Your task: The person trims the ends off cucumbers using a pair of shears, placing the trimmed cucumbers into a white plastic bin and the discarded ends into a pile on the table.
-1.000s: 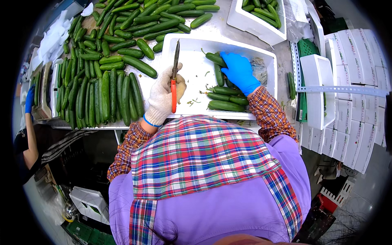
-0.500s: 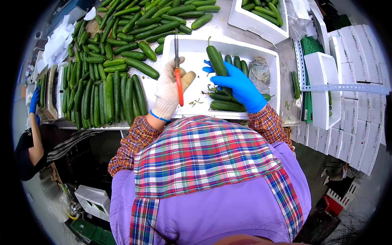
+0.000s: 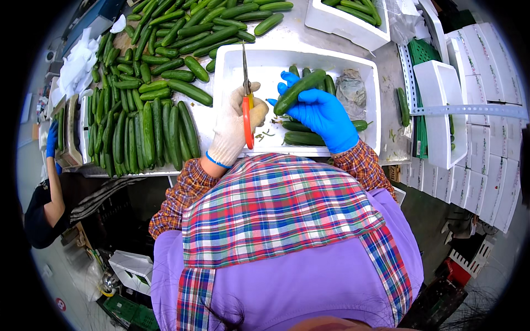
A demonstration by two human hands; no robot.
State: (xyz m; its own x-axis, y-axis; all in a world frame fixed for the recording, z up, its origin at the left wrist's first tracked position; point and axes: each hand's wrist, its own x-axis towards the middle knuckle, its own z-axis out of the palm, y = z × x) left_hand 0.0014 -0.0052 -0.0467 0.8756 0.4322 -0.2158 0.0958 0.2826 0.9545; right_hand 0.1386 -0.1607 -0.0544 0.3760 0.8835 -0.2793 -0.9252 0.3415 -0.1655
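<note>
In a white-gloved fist, my left hand [image 3: 227, 128] grips a pair of orange-handled scissors [image 3: 247, 121], its dark blades pointing away from me. My right hand [image 3: 327, 118], in a blue glove, has its fingers wrapped round a dark green cucumber [image 3: 298, 92]. That cucumber slants, one end low toward the scissors and the other up to the right. Both hands are over a white foam box [image 3: 371, 144]. Several cucumbers [image 3: 302, 138] lie in it below and behind my right hand, with small green stem scraps [image 3: 264, 134] and a crumpled grey wad [image 3: 351, 91].
A large heap of cucumbers [image 3: 157, 129] covers the table's left and far side. Another foam box [image 3: 348, 25] with cucumbers stands at the far right. One cucumber [image 3: 403, 106] lies beside a perforated metal strip [image 3: 469, 110]. Stacked white cartons [image 3: 486, 143] stand right. At left, another person's blue-gloved hand [image 3: 52, 139] shows.
My right hand has turned the cucumber from nearly upright to a slant, and the thin stem seen earlier at its far end no longer shows. The scissors have shifted slightly toward it.
</note>
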